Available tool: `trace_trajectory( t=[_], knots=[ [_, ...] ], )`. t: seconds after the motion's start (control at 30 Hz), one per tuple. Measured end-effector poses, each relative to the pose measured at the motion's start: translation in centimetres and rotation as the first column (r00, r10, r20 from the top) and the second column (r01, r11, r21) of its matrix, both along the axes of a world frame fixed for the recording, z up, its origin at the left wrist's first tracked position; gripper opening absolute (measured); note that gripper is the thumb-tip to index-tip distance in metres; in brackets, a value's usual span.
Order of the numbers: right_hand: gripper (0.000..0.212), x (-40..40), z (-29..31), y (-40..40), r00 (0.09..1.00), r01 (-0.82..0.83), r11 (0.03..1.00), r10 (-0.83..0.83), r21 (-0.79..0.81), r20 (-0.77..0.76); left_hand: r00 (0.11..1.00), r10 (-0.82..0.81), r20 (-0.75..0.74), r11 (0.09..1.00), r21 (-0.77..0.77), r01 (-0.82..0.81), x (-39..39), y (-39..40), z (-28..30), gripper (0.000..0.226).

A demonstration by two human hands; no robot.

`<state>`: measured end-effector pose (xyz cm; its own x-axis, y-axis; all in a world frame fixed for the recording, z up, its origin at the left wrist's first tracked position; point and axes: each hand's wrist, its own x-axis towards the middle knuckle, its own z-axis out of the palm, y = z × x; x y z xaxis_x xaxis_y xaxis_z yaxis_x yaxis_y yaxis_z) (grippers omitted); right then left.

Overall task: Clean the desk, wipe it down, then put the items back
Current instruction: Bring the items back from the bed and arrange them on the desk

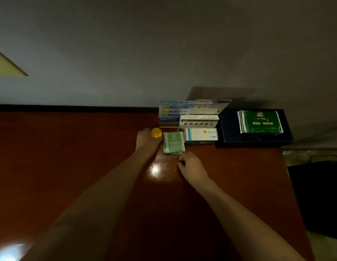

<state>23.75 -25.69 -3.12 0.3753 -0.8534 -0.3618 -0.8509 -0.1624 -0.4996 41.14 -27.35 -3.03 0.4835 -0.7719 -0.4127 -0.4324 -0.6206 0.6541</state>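
Note:
A glossy reddish-brown desk point(69, 157) runs along a grey wall. My left hand point(147, 140) rests on it and holds a round gold-coloured object point(156, 133) at its fingertips. Right beside that lies a stack of light green sachets point(173, 142). My right hand point(192, 166) sits just below the stack's lower right corner, fingers curled, with nothing seen in it. Two medicine boxes point(199, 129) stand behind the sachets.
A clear stand with printed cards point(175, 112) leans at the wall. A dark blue box point(228, 132) at the right carries dark green packets point(260, 122). The desk's right edge point(288, 185) drops to a dark floor area. A pale plate point(5, 66) hangs on the wall.

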Motion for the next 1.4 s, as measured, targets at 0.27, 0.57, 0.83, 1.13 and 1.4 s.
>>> trace_trajectory(
  t=[0.27, 0.57, 0.83, 1.13, 1.4],
  knots=[
    [0.016, -0.2, 0.0, -0.2, 1.000, -0.014, 1.000, 0.014, 0.009, -0.013, 0.998, -0.045, 0.050, 0.999, 0.012, 0.044, -0.1, -1.2, -0.2, 0.038],
    [0.025, -2.0, 3.4, 1.5, 0.997, -0.057, 0.998, 0.058, 0.012, -0.048, 0.931, -0.340, 0.137, 0.915, 0.275, 0.293, -1.0, 6.3, 4.1, 0.029],
    [0.020, -5.3, 7.6, 7.3, 0.981, -0.172, 0.984, 0.166, -0.051, -0.101, 0.783, -0.566, 0.257, 0.811, 0.347, 0.472, -5.8, 14.4, 8.8, 0.029],
    [0.025, -12.1, 12.7, 16.8, 0.991, 0.053, 0.977, -0.076, -0.205, -0.107, 0.579, -0.704, 0.411, 0.701, 0.274, 0.658, -11.5, 18.8, 13.4, 0.029],
    [0.021, -19.7, 14.8, 31.2, 0.928, 0.306, 0.932, -0.337, -0.193, -0.161, 0.292, -0.864, 0.409, 0.406, 0.225, 0.886, -20.3, 27.2, 14.3, 0.022]
  ],
)
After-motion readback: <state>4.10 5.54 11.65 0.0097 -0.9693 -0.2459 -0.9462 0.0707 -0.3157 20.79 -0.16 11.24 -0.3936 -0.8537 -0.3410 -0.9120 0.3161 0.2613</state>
